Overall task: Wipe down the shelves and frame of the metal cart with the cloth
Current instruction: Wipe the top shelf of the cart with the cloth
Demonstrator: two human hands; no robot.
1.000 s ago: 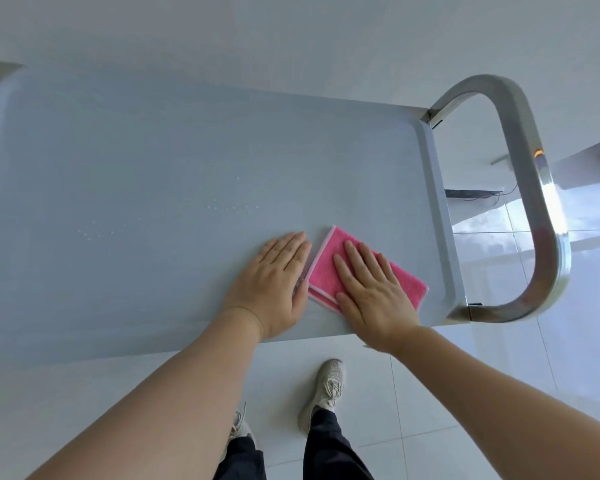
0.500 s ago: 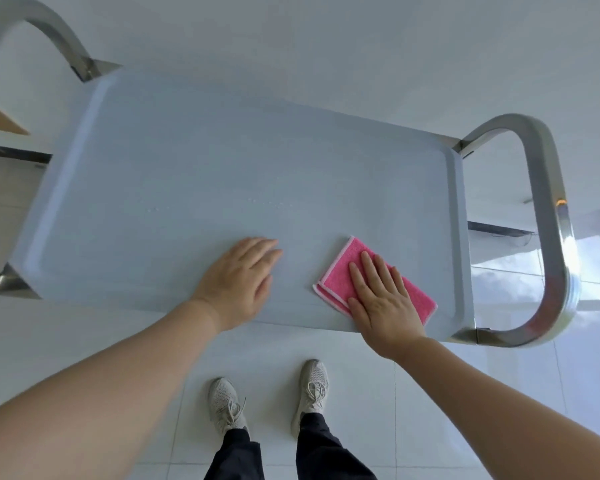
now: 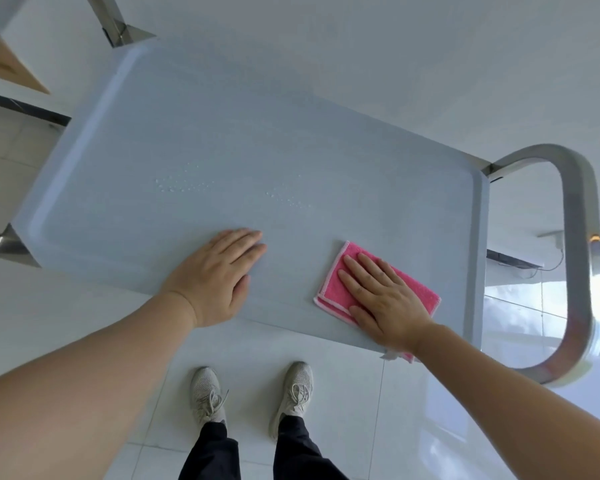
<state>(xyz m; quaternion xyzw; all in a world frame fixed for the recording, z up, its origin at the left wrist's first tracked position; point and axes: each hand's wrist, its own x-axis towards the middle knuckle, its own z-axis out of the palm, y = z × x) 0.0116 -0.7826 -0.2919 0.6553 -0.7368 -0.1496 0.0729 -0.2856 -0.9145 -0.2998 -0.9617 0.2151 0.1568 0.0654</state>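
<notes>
The cart's top shelf [image 3: 222,133] is a pale grey tray with a raised rim, seen from above. A folded pink cloth [image 3: 333,285] lies on it near the front right. My right hand [image 3: 381,299] presses flat on the cloth, fingers spread and pointing up-left. My left hand [image 3: 219,275] rests flat on the bare shelf near the front edge, left of the cloth, holding nothing. Water droplets [image 3: 184,183] dot the middle of the shelf. A curved steel handle [image 3: 582,258] loops off the right end of the cart.
Steel frame posts [image 3: 118,26] show at the far left corner and at the near left corner. Glossy white floor tiles [image 3: 343,393] lie below, with my two shoes [image 3: 291,393] just in front of the cart. A white wall runs behind.
My left hand has slid left, away from the cloth, opening a gap between the hands. The view has shifted so more of the cart's left end shows. The cloth stays under my right hand.
</notes>
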